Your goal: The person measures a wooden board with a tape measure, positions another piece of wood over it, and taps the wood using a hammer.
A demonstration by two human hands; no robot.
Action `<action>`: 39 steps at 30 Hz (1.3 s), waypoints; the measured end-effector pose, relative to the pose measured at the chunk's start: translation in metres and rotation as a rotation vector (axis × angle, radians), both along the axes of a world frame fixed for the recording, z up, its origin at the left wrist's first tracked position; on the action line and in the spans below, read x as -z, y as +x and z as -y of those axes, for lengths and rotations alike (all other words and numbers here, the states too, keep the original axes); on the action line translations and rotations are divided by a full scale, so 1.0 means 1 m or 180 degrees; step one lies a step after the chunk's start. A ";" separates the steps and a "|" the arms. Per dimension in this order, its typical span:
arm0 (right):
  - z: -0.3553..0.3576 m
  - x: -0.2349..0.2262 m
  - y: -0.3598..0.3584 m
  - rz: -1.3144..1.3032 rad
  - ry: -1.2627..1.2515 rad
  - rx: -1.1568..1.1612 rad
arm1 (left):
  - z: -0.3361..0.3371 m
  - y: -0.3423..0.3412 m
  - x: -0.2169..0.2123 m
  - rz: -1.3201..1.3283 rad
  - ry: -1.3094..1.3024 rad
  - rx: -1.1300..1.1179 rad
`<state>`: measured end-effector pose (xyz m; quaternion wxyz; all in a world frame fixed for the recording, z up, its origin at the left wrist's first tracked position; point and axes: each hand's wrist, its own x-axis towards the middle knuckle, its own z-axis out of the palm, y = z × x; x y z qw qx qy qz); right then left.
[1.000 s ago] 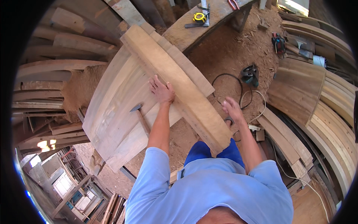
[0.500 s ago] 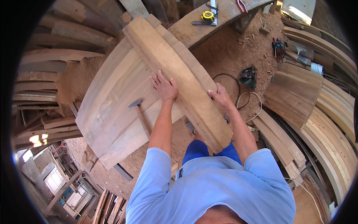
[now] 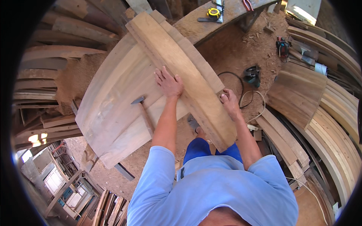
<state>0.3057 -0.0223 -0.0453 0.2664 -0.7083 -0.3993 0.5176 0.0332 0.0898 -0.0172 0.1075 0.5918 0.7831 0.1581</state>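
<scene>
A thick, long wooden beam (image 3: 188,77) lies slantwise across a wide panel of joined planks (image 3: 113,94), its near end just before my legs. My left hand (image 3: 170,84) rests with fingers spread on the panel and against the beam's left edge. At the beam's right edge, near the panel's corner, my right hand (image 3: 229,101) has its fingers curled in; whatever they may hold is hidden. A hammer (image 3: 143,111) with a wooden handle lies on the panel, left of my left forearm.
A bench (image 3: 192,30) at the back bears a yellow tape measure (image 3: 213,13), a metal square (image 3: 220,11) and red-handled pliers (image 3: 247,4). A corded power tool (image 3: 252,76) sits on the sawdust-covered floor to the right. Stacked curved planks (image 3: 332,139) line the right side; more boards (image 3: 64,54) lie left.
My right hand has shifted from the panel's edge to beside its corner, fingers now curled in. The panel and beam appear slightly shifted in view. My left hand keeps its place on them.
</scene>
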 end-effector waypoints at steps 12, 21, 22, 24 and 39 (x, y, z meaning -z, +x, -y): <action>0.007 -0.048 -0.027 0.0298 0.0362 -0.0217 | 0.005 -0.011 0.003 -0.0116 0.0094 0.0003; 0.001 -0.035 -0.024 0.0420 0.0253 -0.0581 | -0.001 -0.004 0.000 -0.0054 0.0107 0.0008; 0.002 -0.036 -0.026 0.0451 0.0262 -0.0603 | 0.000 -0.006 0.001 -0.0072 0.0115 0.0015; 0.001 -0.039 -0.028 0.0449 0.0304 -0.0613 | 0.001 -0.009 0.002 -0.0097 0.0124 0.0013; 0.045 -0.108 -0.170 0.0623 0.0643 -0.2578 | 0.002 -0.001 0.002 -0.0216 0.0021 0.0022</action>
